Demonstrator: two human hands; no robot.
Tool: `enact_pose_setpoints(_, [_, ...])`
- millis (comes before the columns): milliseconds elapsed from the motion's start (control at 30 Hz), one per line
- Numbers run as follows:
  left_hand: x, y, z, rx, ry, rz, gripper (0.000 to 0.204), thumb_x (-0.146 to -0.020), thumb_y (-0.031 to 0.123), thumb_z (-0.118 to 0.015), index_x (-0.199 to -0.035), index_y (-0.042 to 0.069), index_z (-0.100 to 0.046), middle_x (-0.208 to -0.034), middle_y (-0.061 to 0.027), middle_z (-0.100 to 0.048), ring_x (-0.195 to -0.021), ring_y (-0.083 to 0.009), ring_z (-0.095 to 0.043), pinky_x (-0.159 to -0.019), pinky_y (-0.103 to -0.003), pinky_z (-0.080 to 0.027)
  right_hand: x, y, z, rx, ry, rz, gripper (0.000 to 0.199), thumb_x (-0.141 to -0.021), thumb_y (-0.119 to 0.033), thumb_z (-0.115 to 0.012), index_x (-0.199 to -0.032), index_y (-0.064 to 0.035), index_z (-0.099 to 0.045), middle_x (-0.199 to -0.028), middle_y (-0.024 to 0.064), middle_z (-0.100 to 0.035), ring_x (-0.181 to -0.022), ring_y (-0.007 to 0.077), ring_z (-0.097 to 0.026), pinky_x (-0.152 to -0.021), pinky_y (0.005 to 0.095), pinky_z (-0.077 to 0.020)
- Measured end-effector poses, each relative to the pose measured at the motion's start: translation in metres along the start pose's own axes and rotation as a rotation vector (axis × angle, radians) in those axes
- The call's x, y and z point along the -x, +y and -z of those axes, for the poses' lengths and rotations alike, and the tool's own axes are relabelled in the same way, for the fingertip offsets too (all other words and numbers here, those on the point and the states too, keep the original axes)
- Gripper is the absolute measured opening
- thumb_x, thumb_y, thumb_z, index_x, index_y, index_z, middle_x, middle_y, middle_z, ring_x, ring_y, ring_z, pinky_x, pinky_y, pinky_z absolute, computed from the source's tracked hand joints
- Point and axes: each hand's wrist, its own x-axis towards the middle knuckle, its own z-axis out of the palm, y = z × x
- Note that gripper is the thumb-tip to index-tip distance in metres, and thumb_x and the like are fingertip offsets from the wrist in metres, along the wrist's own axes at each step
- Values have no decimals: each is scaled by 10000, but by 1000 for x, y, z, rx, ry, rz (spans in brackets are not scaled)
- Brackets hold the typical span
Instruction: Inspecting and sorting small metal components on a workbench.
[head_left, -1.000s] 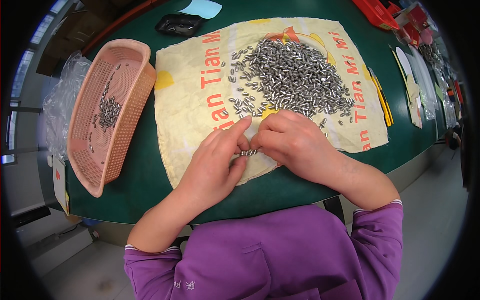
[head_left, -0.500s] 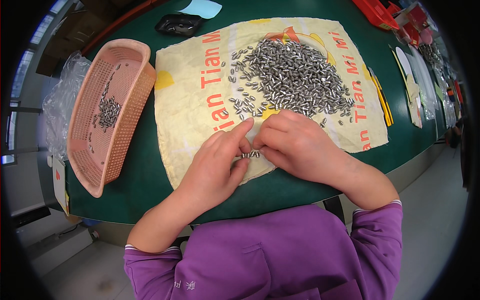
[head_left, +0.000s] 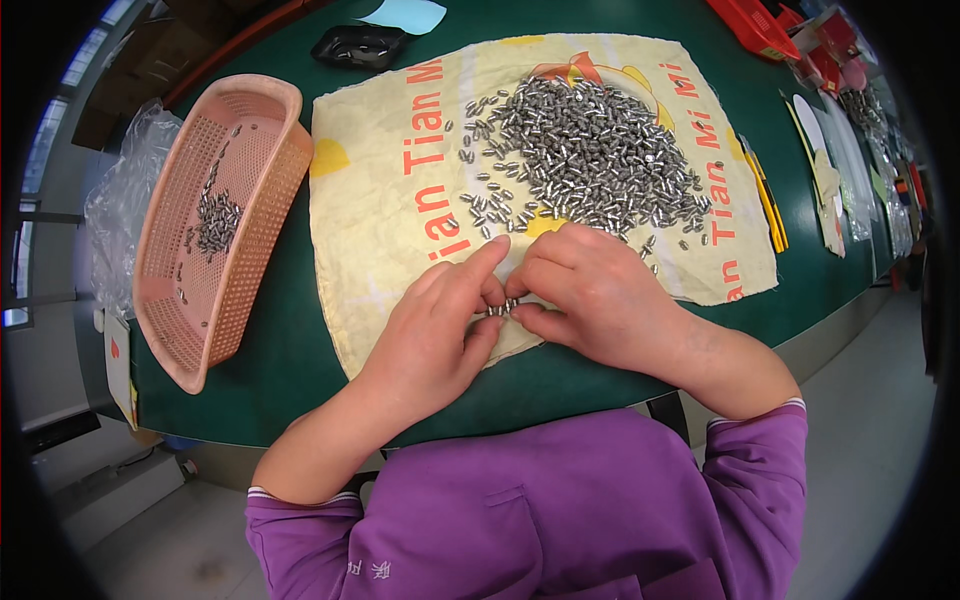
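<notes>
A short row of small shiny metal barrel-shaped parts point(head_left: 503, 309) sits between my hands, near the front edge of a cream printed cloth point(head_left: 365, 230). My left hand point(head_left: 437, 312) is closed at the row's left end, thumb below and fingers above, with the index finger pointing up. At the right end, the thumb and curled fingers of my right hand point(head_left: 577, 290) pinch the row. Fingers hide some of the parts. Just beyond my hands a large heap of the same metal parts point(head_left: 600, 150) is spread on the cloth, with loose ones at its left side.
A pink perforated plastic basket point(head_left: 262, 215) with some metal parts inside stands on the left of the green table point(head_left: 270, 400). Behind it lies clear plastic film point(head_left: 135, 200). A black tray point(head_left: 358, 47) is at the back, a red bin point(head_left: 752, 28) far right, and yellow-handled tools point(head_left: 765, 200) at right.
My right thumb and fingers have shifted slightly and now close on the row's right end. The left hand keeps nearly the same place.
</notes>
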Motion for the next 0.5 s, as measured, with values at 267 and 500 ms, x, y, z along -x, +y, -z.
enact_pose_setpoints(267, [0,3,2,-14,6,4,744,-811,-90,-695,-1484,43,-407,-1007,-75,-606,-916,-210,-597,-819,-330,-524,0,-1,1,-7,1,15,176,-775,-154,-740,-908,-98,-640,-888,63,-569,-888,275,-582,-778,410,-491])
enact_pose_setpoints(500, [-1,10,27,-168,-33,46,280,-772,-13,-723,-1004,16,-568,-957,-120,-560,-906,-319,-593,-779,-402,-496,2,-2,10,-3,-33,-42,126,-787,-64,-677,-903,-97,-645,-891,74,-573,-901,288,-587,-773,419,-491])
